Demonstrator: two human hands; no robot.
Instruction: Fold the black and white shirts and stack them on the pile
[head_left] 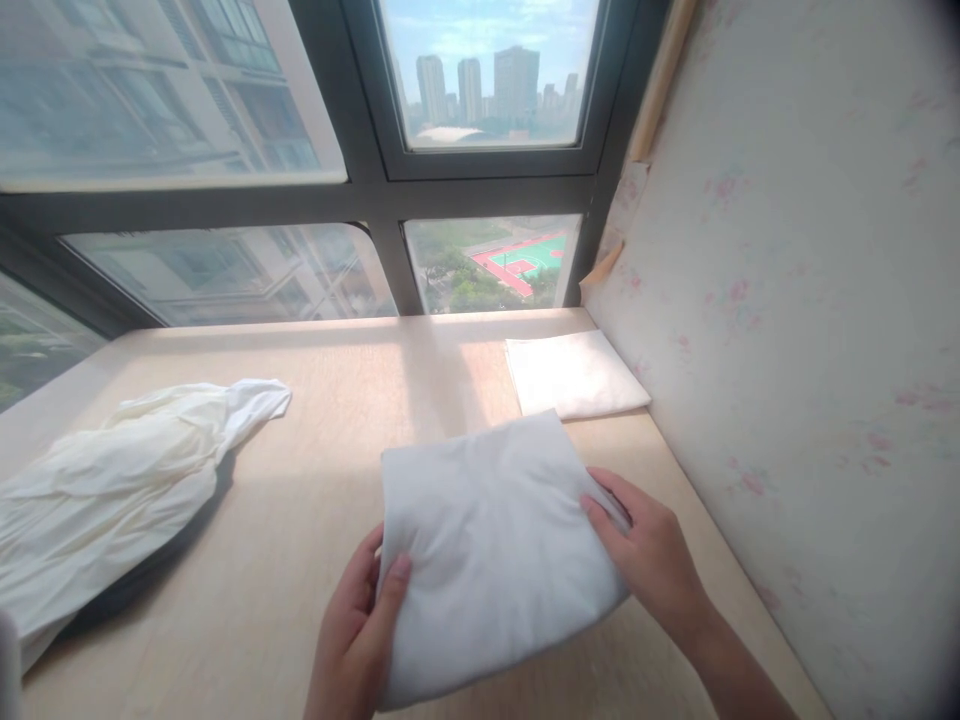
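Folded white cloth (495,555) is located at the centre of the working area, slightly toward 6 o'clock in the head view, above the tabletop (315,560). All clock positions below are read from this cloth, with 12 o'clock toward the window frame (382,200). The cloth forms a compact, roughly four-sided panel with shallow creases on its upper face. Whether its near edge contacts the tabletop cannot be determined.

Left hand (366,610): positioned at the 9 o'clock edge. The hand is partly closed, thumb flat on the upper face, fingers curled around the side; it grips the cloth.

Right hand (649,540): positioned at the 3 o'clock edge. The hand is partly closed, thumb on the upper face, fingers along the outer side; it grips the cloth. The fingertips underneath are hidden on both sides.

Adjacent items: a second folded cloth (577,375), also white, lies flat at 1 o'clock, near the patterned wall (795,330). A rumpled white fabric (127,480) lies loosely spread at 9 to 10 o'clock, well apart from the hands. A dark piece (142,580) shows along its near edge; its type is unclear.
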